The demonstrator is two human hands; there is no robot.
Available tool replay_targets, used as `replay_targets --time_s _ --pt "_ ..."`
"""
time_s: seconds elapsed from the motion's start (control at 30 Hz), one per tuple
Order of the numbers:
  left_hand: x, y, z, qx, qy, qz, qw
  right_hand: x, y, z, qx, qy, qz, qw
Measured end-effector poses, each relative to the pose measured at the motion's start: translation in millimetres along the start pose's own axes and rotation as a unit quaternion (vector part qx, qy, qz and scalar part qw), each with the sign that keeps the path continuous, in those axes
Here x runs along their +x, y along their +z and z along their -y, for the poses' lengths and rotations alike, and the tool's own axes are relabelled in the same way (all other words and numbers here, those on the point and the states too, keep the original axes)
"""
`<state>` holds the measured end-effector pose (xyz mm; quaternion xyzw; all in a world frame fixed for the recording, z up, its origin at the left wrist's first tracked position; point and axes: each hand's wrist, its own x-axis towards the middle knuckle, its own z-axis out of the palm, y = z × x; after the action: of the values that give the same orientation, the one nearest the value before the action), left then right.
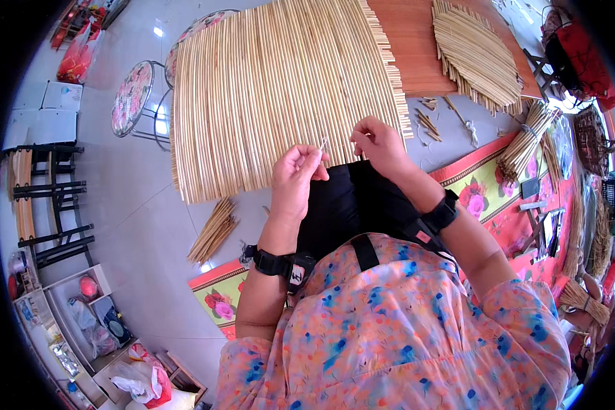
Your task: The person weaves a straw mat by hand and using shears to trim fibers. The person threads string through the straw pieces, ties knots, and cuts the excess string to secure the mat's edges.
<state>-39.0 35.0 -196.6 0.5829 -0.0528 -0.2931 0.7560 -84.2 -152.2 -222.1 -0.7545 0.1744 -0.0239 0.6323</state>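
Observation:
In front of me, over my knees and the table edge, spreads a wide mat of straight, straw-coloured stalks (pixel 273 96) set side by side. My left hand (pixel 297 176) is at its near edge, thumb and forefinger pinching a thin white string (pixel 324 143) whose short end sticks up. To the right, a little above the mat's near right corner, my right hand (pixel 381 147) is closed with fingertips bent together. Whatever those fingertips may hold is too small to make out. A gap separates the two hands.
A second, oval stalk mat (pixel 475 51) lies on the brown table (pixel 415 41). Stalk bundles rest on the floor at left (pixel 213 231) and at right (pixel 526 140). A flowered stool (pixel 131 99) stands left of the mat. Folded black-legged frames (pixel 51 205) and open boxes (pixel 82 307) line the left side.

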Motion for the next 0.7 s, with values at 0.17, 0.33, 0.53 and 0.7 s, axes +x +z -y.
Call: replay_targets --time_s 0.17,0.33,0.53,0.7 --pt "4 5 3 -0.004 -0.004 0.016 1.0 -19 -16 13 0.178 0.023 -0.015 0.984" --pt "8 21 0 -0.023 -0.017 0.051 0.998 -31 -24 19 0.233 0.04 -0.008 0.972" --pt "21 35 0 -0.066 -0.084 0.104 0.989 -33 -20 11 0.203 0.004 -0.006 0.979" --pt "24 44 0 -0.093 -0.069 0.146 0.982 -33 -19 6 0.202 -0.022 -0.011 0.979"
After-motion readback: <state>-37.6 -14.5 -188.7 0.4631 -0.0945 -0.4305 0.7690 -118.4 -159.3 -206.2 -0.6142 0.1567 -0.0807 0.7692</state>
